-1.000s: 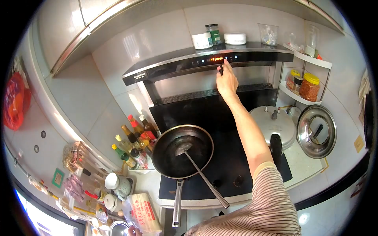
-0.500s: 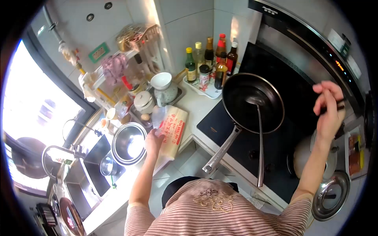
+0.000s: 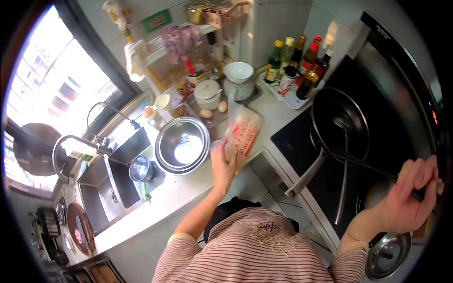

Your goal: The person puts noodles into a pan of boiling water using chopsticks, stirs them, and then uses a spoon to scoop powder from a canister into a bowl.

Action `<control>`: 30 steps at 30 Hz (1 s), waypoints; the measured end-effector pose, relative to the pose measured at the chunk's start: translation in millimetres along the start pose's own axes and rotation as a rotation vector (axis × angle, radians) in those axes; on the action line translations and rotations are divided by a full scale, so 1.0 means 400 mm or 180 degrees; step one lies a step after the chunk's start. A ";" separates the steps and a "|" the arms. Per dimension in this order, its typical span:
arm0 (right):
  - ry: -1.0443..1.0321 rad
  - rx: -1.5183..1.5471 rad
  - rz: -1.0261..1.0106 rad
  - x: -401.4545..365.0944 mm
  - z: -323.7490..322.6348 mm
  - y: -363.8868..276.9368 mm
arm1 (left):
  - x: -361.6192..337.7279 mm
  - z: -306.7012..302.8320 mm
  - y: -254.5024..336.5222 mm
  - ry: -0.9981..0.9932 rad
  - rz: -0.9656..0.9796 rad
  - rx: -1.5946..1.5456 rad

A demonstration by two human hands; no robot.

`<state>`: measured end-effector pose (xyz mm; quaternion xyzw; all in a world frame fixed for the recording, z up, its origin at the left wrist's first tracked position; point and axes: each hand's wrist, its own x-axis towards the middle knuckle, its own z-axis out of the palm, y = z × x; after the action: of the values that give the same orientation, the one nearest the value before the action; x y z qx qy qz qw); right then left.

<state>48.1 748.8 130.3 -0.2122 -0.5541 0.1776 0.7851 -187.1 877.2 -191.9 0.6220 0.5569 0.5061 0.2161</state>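
Down from beside the hood's lit panel has come the right hand point(image 3: 410, 200), its fingers now closed on a dark stick point(image 3: 365, 164) that reaches over the pan point(image 3: 329, 106). The left hand point(image 3: 223, 165) is still at the packet point(image 3: 248, 123) with red print, fingers bent and gripping its near edge. The packet lies on the worktop point(image 3: 275, 115), between the steel bowls point(image 3: 162, 153) and the cooktop point(image 3: 287, 137). Two eggs point(image 3: 222, 106) sit just beyond it, by a lidded pot point(image 3: 207, 94). On the cooktop, the pan holds a ladle point(image 3: 346, 144), its handle resting over the rim. Bottles point(image 3: 273, 63) stand on a tray point(image 3: 296, 103) behind.
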 end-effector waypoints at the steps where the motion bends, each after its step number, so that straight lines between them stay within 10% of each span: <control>1: 0.0037 -0.0139 0.0000 -0.013 0.016 0.010 | -0.022 -0.025 -0.022 0.0309 -0.0473 -0.0429; 5: 0.0480 -0.2365 -0.0364 -0.097 0.074 0.048 | -0.085 -0.207 -0.046 0.0949 -0.3037 -0.2792; 6: 0.0582 -0.2930 -0.0485 -0.124 0.079 0.047 | -0.092 -0.234 -0.080 0.0971 -0.3009 -0.2935; 8: -0.0085 -0.0486 0.0514 -0.165 0.038 0.015 | -0.058 -0.274 -0.064 0.1248 -0.3215 -0.3068; 10: -0.0329 -0.1772 0.0104 -0.269 0.052 0.080 | -0.020 -0.299 -0.091 0.1427 -0.3376 -0.3292; 11: 0.0047 -0.0356 0.0717 -0.275 0.171 0.129 | -0.019 -0.307 -0.131 0.1342 -0.3437 -0.3293; 17: -0.0715 -0.0362 0.2778 -0.348 0.286 0.272 | 0.011 -0.327 -0.267 0.0890 -0.3417 -0.3082; 30: -0.1218 -0.1863 0.3382 -0.608 0.175 0.565 | 0.065 -0.394 -0.383 0.1266 -0.2954 -0.2693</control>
<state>-106.4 824.6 -161.9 -0.6285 -0.5293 0.4189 0.3865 -400.5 898.3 -247.0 0.0733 0.5496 0.6410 0.5308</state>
